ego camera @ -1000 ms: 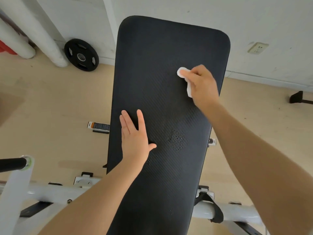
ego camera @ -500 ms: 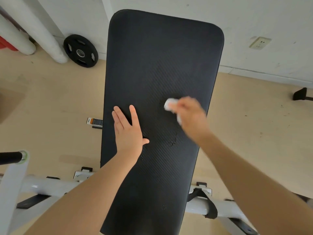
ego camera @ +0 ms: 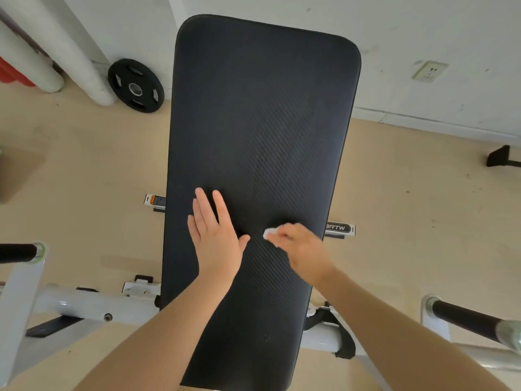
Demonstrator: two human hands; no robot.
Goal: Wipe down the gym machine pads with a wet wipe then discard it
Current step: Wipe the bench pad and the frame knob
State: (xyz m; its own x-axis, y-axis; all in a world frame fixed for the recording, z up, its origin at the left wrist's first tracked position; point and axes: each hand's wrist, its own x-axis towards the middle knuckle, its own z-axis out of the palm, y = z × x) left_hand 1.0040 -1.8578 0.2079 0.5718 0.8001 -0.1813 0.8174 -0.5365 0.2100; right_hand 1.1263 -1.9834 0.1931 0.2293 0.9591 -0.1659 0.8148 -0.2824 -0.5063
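Note:
A long black bench pad (ego camera: 259, 108) fills the middle of the view, running away from me. My left hand (ego camera: 215, 238) lies flat on the pad's left half, fingers straight. My right hand (ego camera: 303, 249) is on the pad's right half, just right of the left thumb. It grips a small white wet wipe (ego camera: 269, 234), whose end shows past the fingertips and touches the pad. The right hand is motion-blurred.
The bench's white steel frame (ego camera: 84, 304) crosses under the pad, with black-gripped handles at left (ego camera: 17, 252) and right (ego camera: 465, 317). A black weight plate (ego camera: 136, 85) leans on the white wall by white pipes (ego camera: 70, 49). Beige floor lies on both sides.
My right hand with the wipe has slid down the pad toward me, from the upper right area to beside the left hand. The left hand has stayed flat on the pad.

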